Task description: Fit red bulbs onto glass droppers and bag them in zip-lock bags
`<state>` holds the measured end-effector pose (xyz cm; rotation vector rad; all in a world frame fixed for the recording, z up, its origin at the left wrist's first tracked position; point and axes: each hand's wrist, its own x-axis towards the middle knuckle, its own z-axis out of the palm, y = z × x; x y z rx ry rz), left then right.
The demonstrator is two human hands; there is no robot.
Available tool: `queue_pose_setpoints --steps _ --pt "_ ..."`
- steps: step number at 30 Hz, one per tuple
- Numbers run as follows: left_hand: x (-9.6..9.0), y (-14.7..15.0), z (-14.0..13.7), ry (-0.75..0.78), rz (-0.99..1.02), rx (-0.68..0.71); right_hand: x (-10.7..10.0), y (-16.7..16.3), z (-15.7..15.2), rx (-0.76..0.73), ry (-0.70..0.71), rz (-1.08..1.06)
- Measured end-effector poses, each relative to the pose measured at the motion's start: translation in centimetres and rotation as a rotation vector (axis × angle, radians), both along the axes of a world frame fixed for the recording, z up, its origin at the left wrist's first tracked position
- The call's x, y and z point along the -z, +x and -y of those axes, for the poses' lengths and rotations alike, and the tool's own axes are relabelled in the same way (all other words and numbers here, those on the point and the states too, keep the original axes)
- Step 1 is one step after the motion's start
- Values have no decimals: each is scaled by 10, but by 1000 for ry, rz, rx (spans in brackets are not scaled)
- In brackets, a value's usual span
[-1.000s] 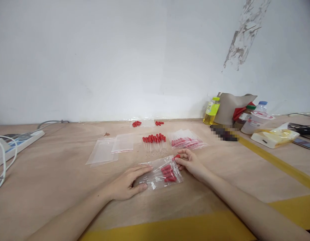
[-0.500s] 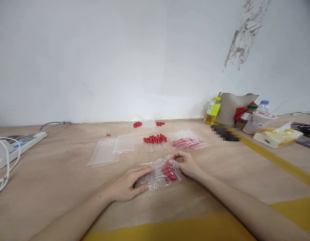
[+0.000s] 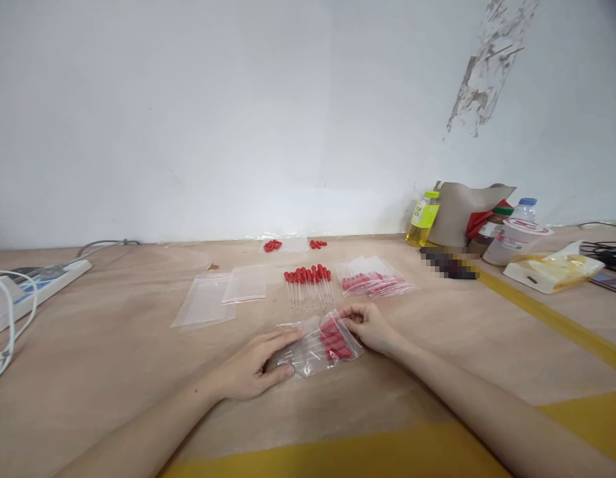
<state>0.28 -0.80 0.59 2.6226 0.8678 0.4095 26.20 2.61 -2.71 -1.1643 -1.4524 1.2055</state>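
Note:
A clear zip bag [image 3: 304, 358] lies on the table in front of me, with several red-bulbed glass droppers [image 3: 334, 342] side by side inside it. My left hand [image 3: 253, 366] holds the bag's left end, thumb at the near edge and fingers over the far edge. At the bag's right end, the fingers of my right hand [image 3: 368, 326] pinch the upper corner near the opening. Just beyond the bag is a row of loose droppers [image 3: 308, 282], red bulbs pointing away from me. Filled bags [image 3: 372, 277] are piled to their right.
Flat bags without contents [image 3: 203, 302] lie to the left. Small red bulbs [image 3: 273, 246] rest on plastic by the wall. A power strip [image 3: 49, 289] with cables stands far left. At right are a yellow-capped bottle [image 3: 422, 220], a lidded cup [image 3: 512, 242] and a yellow packet [image 3: 551, 269].
The droppers inside the bag now lie more evenly lined up, and the top one's bulb shows more clearly. Both hands stay nearly in place on the bag.

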Motion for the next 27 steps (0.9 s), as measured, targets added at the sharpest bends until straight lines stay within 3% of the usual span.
queue_pose_setpoints --steps 4,9,13,18,23,27 --pt "0 0 0 -8 11 5 6 0 -1 -24 40 51" --pt "1 0 0 -14 15 13 3 2 2 -67 195 173" --pt "0 1 0 -16 10 6 -4 2 6 -192 59 122" --pt "0 1 0 -12 11 10 -9 6 4 150 -72 36" --pt "0 0 -1 -11 -28 14 -12 4 5 -88 -70 103" --pt "-1 1 0 -24 -7 19 -13 3 9 -143 -79 84"
